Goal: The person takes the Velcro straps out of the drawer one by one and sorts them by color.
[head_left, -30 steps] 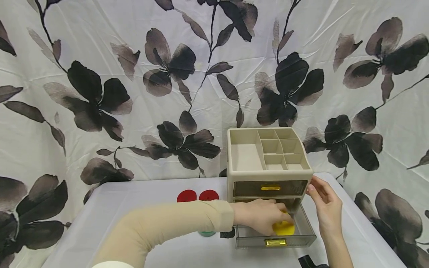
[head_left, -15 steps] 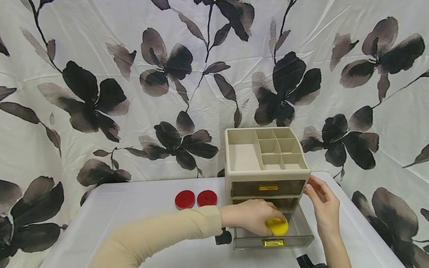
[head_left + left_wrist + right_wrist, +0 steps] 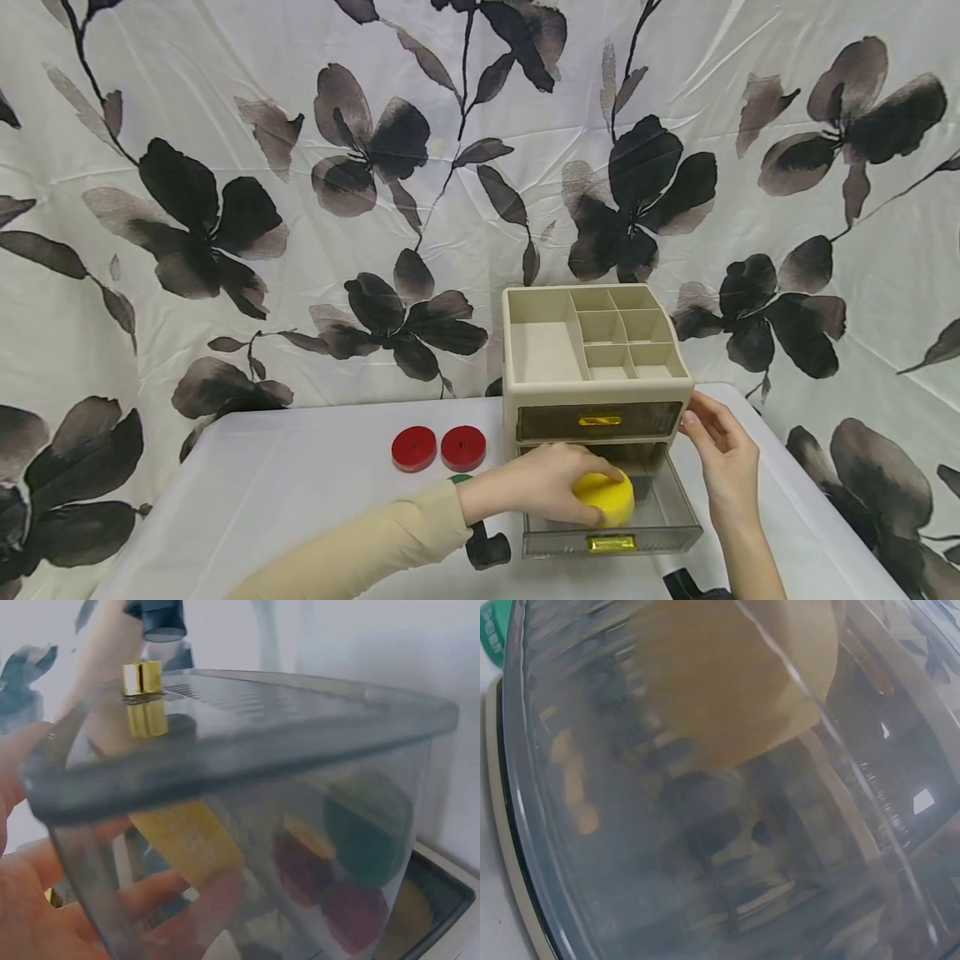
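Note:
In the head view my left hand (image 3: 551, 483) grips a thick yellow disc (image 3: 609, 497), with thumb and fingers on its rim, over the left part of a pulled-out clear drawer (image 3: 681, 512). Printed letters show on the yellow disc (image 3: 191, 840) in the left wrist view, seen through the drawer wall. The drawer belongs to a cream desk organizer (image 3: 517, 408). On the right, my right hand (image 3: 723, 454) rests its fingertips against the organizer's side, just above the open drawer. The right wrist view looks through the drawer at the yellow disc (image 3: 735, 682).
Two red discs (image 3: 414, 449) lie on the white table (image 3: 315, 458) left of the organizer. A green disc (image 3: 460, 478) is mostly hidden by my left forearm. The organizer's upper drawer (image 3: 600, 422) is closed. A floral cloth (image 3: 487, 208) hangs behind the table.
My left hand has lifted the yellow disc from the drawer's bottom and shifted leftward with it. The red discs are uncovered, as the sleeve moved down and left. My right hand stays put.

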Motion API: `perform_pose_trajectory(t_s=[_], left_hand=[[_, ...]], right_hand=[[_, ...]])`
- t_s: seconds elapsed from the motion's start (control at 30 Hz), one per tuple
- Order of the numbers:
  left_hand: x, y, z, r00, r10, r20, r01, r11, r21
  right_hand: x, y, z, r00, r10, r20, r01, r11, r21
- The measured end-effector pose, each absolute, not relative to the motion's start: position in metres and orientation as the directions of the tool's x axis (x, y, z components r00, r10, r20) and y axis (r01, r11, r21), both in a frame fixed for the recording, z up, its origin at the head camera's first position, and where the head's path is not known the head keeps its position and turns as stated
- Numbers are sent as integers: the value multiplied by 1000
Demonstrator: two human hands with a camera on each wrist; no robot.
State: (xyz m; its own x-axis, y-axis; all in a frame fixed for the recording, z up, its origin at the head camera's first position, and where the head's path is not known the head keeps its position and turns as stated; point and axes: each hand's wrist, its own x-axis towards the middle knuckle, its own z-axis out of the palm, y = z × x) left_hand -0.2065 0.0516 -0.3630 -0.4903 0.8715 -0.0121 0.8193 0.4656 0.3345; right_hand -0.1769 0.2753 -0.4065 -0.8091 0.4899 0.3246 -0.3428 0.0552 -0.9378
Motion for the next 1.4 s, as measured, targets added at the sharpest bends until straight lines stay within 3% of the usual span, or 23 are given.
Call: perform_pose_trajectory(t_s=[0.43, 0.87, 1.4], left_hand=[[-189, 29, -363, -623, 770, 138, 725, 502, 470], [-161, 2, -360, -723, 669, 174, 633, 540, 555], [-128, -49, -368, -779, 592, 208, 562, 510, 652]], right_hand=[[-177, 274, -405, -806, 494, 326, -350, 47, -936], [-177, 273, -406, -803, 497, 330, -354, 47, -934], [-176, 272, -405, -801, 504, 324, -346, 52, -937]])
